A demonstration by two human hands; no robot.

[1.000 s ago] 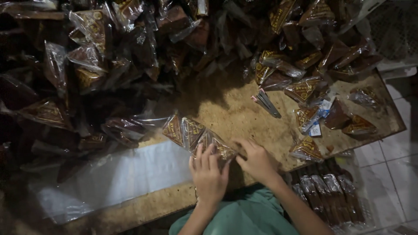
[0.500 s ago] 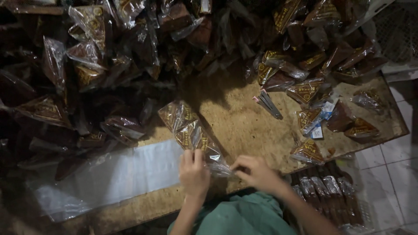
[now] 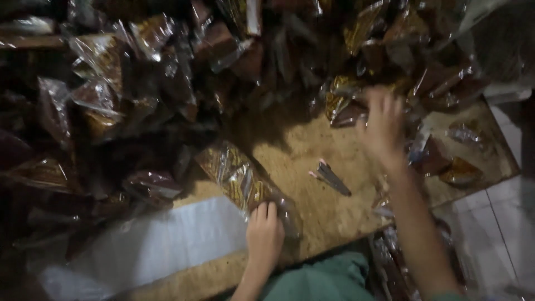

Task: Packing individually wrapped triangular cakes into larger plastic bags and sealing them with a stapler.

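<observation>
A long clear packet of brown snacks (image 3: 237, 175) lies slanted on the wooden board (image 3: 312, 150). My left hand (image 3: 264, 235) rests on its near end, fingers together, holding it down. My right hand (image 3: 383, 125) is stretched out to the far right with fingers spread, blurred. It hovers over the edge of a heap of similar packets (image 3: 356, 97) and holds nothing that I can see.
Clear packets of brown snacks are piled along the whole back and left (image 3: 111, 83). A small dark bundle of sticks (image 3: 330, 177) lies mid-board. A white plastic sheet (image 3: 167, 245) covers the near left. More packets lie on the board's right end (image 3: 460, 170). Tiled floor (image 3: 510, 223) lies beyond the right edge.
My right hand left the packet's near end and swung up and to the right, to the heap. My left hand stayed on the packet.
</observation>
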